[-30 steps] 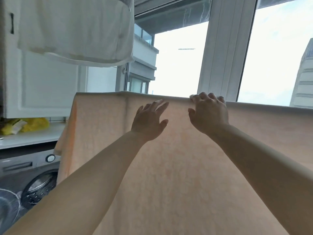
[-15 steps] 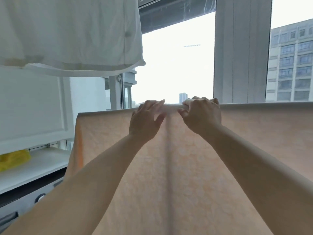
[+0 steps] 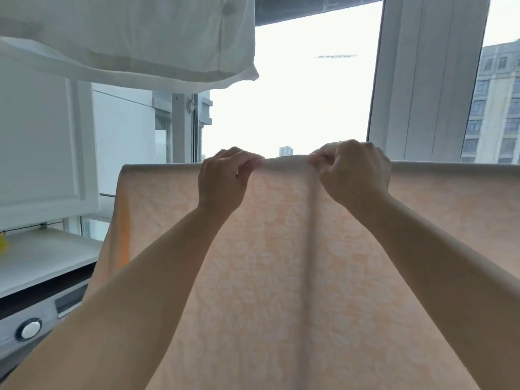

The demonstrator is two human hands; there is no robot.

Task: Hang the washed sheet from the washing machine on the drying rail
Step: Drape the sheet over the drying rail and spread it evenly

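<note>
Peach sheet point(image 3: 281, 277) hangs over the rail; left hand point(image 3: 222, 184) and right hand point(image 3: 354, 175) each pinch its top fold, probably to pull the crease between them flat.

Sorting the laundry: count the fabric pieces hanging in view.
2: the peach sheet both hands pinch at its top edge, and a white cloth hanging upper left. Others may hang out of frame.

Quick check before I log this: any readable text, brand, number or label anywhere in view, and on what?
None can be read.
Washing machine: its dark panel beside the dial is blurred, with no characters to make out.
Peach sheet: only a pale woven pattern, no writing.
White cloth hanging overhead: no label shows.
</note>
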